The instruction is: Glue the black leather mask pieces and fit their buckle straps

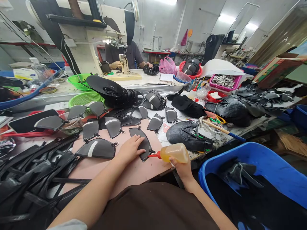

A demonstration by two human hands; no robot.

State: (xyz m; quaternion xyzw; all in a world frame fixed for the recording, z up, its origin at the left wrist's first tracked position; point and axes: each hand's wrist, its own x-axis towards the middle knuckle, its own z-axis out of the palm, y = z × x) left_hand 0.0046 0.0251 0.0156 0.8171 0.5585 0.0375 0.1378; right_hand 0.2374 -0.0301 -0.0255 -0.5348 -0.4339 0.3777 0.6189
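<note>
The left hand (131,146) lies flat, digits extended, on a dark piece (145,143) atop a pink sheet (146,174), while the right hand (183,167) wraps a bottle (177,152), its red nozzle (154,155) at the piece's lower edge. Work here appears underway; other pieces (105,149) lie around, several bearing pale strips (92,149), whether finished or waiting unclear.
</note>
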